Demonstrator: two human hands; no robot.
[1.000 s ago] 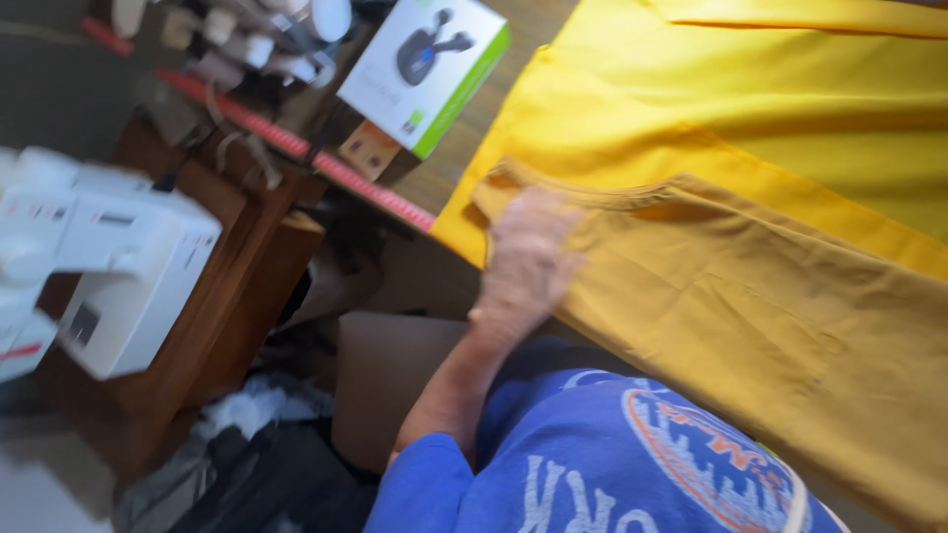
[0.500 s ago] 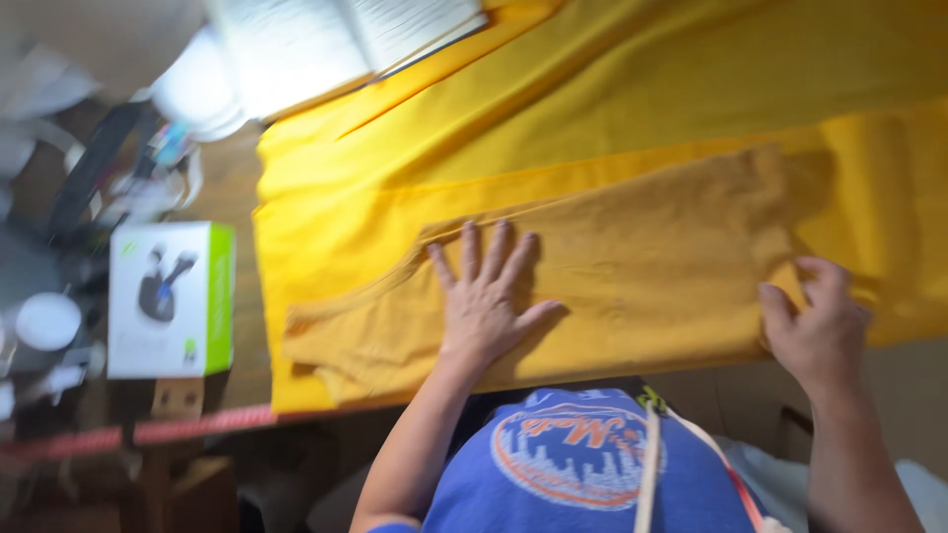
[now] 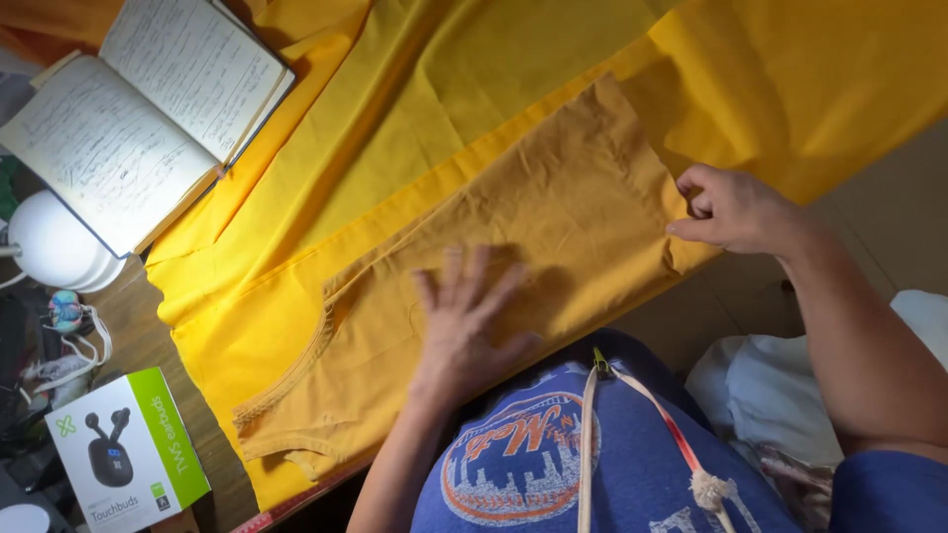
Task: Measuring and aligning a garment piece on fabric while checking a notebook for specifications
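A wooden bench (image 3: 148, 341) carries a spread of bright yellow fabric (image 3: 474, 79) that covers most of its top. On this fabric lies a darker mustard garment (image 3: 553, 207), laid flat and running from the lower left, near the bench edge, up toward the upper right. The left hand (image 3: 466, 326) rests on the garment's middle part, palm down, fingers spread and released, grasping nothing. The right hand (image 3: 731, 209) is at the garment's right edge, where its grip is clenched, with thumb and curled fingers pinching the cloth at that edge. A curved, ribbed opening of the garment lies at its lower left end, just beside the fabric's edge. A tape (image 3: 592, 434) hangs down the front of the person's blue shirt (image 3: 592, 474), below the garment. An open notebook (image 3: 138, 109) with handwritten pages lies at the upper left, partly over the fabric. Just below the notebook stands a white round lamp (image 3: 54, 247), off the fabric. A white-and-green earbud box (image 3: 123, 449) lies at the lower left on the bare bench, well apart from both hands. White cloth (image 3: 780, 395) lies at the lower right, beyond the bench edge.
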